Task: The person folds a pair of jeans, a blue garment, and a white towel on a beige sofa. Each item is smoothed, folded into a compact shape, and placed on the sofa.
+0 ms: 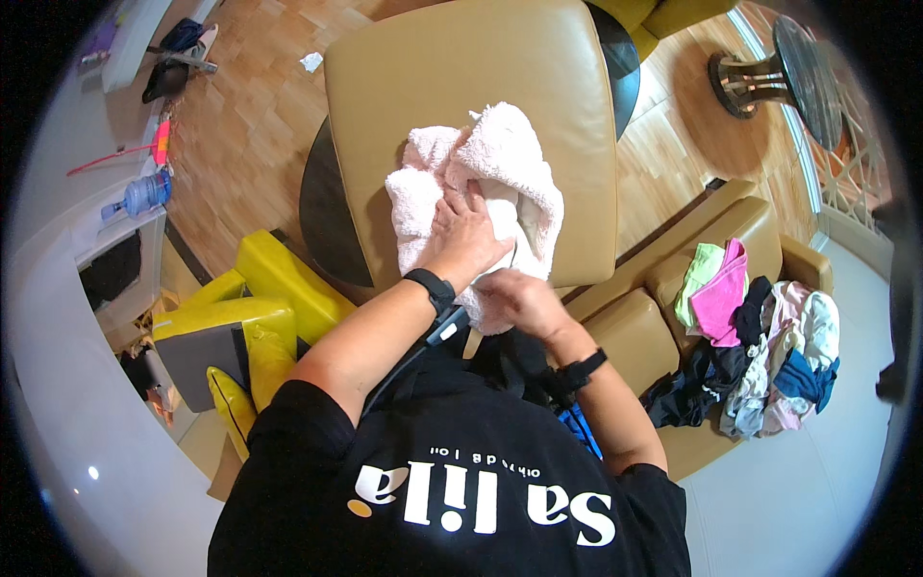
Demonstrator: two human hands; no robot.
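A pale pink fleece garment (508, 144) lies bunched on the tan padded leather seat (447, 65), its smoother whitish lining showing in the middle. My left hand (465, 227) rests flat on the fleece with fingers spread, pressing on it rather than gripping. Close by, at the garment's near edge, my right hand (530, 303) is curled around a fold of the fleece; motion blurs it, and its fingertips are partly hidden. Both wrists wear black straps, and a small device (447, 326) sits by the left one.
To the right, a tan sofa (631, 324) bears a heap of clothes (764, 360) beside green and pink cloths (721, 292). A yellow chair (281, 288) stands at left. Farther off are a water bottle (148, 193) and a round table (800, 83). White scrap (311, 62) lies on the floor.
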